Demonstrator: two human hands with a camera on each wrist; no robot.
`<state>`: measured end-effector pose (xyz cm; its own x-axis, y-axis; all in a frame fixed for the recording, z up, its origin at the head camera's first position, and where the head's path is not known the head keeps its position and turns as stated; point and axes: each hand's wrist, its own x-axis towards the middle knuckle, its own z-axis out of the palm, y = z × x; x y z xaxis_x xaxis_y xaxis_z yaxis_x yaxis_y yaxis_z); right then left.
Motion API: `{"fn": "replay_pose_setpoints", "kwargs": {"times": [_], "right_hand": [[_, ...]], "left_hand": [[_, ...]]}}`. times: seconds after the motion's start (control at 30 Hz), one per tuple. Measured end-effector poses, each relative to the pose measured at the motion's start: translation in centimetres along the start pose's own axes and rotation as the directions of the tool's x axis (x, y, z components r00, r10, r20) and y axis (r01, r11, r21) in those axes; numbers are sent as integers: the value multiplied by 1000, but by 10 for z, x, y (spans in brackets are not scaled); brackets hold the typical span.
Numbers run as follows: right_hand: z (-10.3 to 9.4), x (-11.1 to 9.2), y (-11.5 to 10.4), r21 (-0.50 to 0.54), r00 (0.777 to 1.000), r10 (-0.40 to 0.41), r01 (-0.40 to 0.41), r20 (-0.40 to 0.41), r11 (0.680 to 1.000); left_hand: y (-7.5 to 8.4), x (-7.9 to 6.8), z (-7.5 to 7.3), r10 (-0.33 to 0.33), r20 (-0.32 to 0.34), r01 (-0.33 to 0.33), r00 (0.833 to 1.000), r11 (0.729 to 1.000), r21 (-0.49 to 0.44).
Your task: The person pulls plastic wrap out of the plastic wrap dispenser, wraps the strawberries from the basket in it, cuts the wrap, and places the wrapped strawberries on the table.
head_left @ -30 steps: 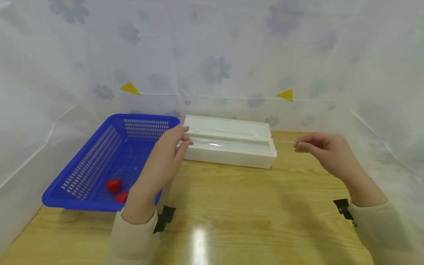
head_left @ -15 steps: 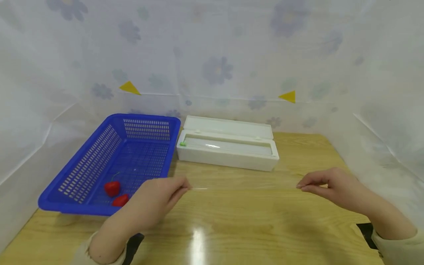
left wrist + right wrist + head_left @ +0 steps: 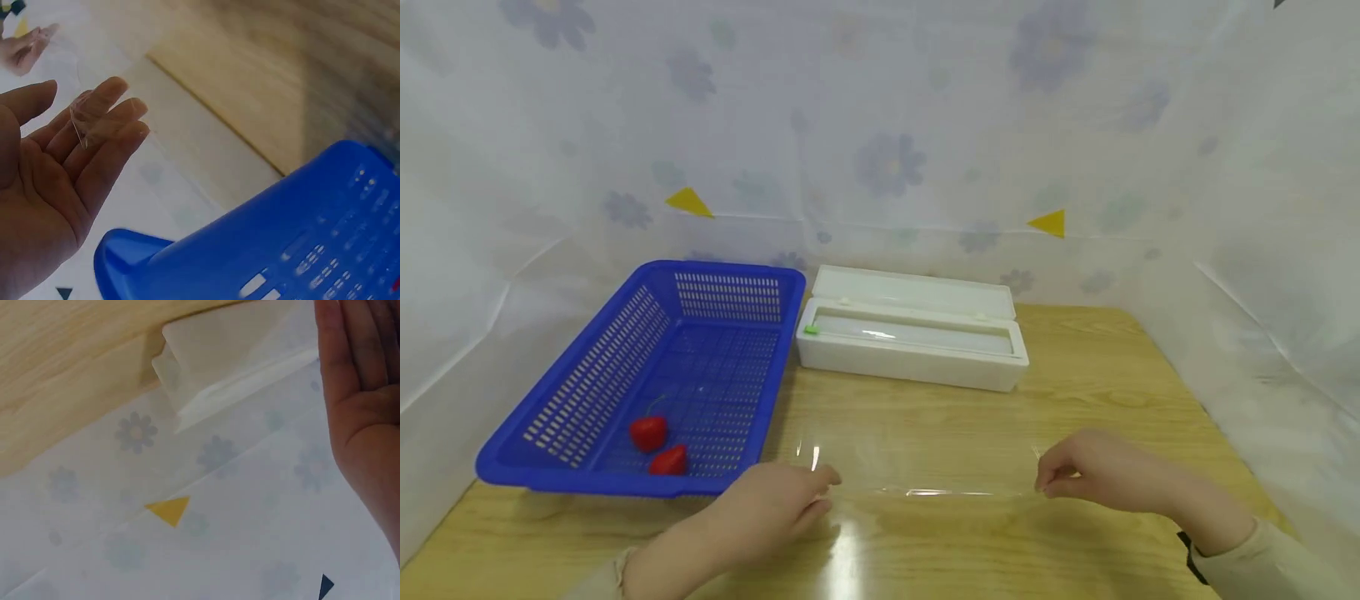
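A clear sheet of cling film [image 3: 947, 492] stretches between my two hands, low over the wooden table, its near edge catching the light. My left hand [image 3: 767, 504] is at its left end. The left wrist view shows that hand's thumb apart from the fingers, with film [image 3: 84, 122] lying across the fingertips. My right hand [image 3: 1105, 473] pinches the film's right end between thumb and fingers; its fingertips are cut off in the right wrist view. Farther back stands the white cling film box [image 3: 910, 367], lid raised, with a green slider [image 3: 811, 331] at its left end.
A blue plastic basket [image 3: 766, 400] stands left of the box, its near rim close to my left hand. Inside lie two red fruits, one [image 3: 648, 433] with a stem, the other [image 3: 670, 460] nearer. White flowered sheeting [image 3: 925, 225] encloses the wooden table [image 3: 1090, 383].
Both hands have come from beside the box toward me and down, drawing the film over the table. The left thumb has parted from its fingers. The green slider now shows; box and basket stay put.
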<state>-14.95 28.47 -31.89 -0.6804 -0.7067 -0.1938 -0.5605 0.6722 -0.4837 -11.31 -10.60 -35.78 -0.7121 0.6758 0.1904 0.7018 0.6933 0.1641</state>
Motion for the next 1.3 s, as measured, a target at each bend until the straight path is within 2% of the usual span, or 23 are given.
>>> {"fn": "replay_pose_setpoints", "kwargs": {"times": [0.1, 0.3, 0.43, 0.6, 0.73, 0.83, 1.0, 1.1, 1.2, 1.3], "right_hand": [[15, 8, 5, -40, 999, -30, 30, -11, 999], [38, 21, 9, -233, 996, -83, 73, -35, 970], [45, 25, 11, -226, 999, -44, 36, -29, 973], [52, 28, 10, -162, 1000, 8, -9, -5, 987], [58, 31, 9, -169, 1000, 28, -30, -8, 985], [62, 34, 9, -231, 998, 11, -24, -59, 973], [70, 39, 8, -397, 986, -48, -20, -160, 918], [75, 40, 8, -437, 981, -57, -30, -184, 899], [77, 39, 12, -399, 984, -33, -41, -175, 916], [77, 38, 17, -304, 989, 26, -69, -143, 950]], "left_hand": [[-1, 1, 13, 18, 54, -20, 998, 999, 27], [-5, 1, 31, 37, 147, -34, 988, 999, -17], [-8, 0, 37, 19, 180, -11, 984, 999, -48], [-13, 2, 43, -30, 161, 52, 986, 990, -133], [-17, 5, 46, -38, 133, 58, 990, 987, -150], [-21, 7, 48, -37, 96, 49, 995, 991, -122], [-25, 10, 54, -25, 40, 28, 999, 998, -64], [-26, 10, 56, -25, 3, 25, 1000, 999, -43], [-28, 10, 58, -22, -31, 21, 999, 999, -30], [-29, 9, 60, -16, -52, 14, 999, 999, -29]]}}
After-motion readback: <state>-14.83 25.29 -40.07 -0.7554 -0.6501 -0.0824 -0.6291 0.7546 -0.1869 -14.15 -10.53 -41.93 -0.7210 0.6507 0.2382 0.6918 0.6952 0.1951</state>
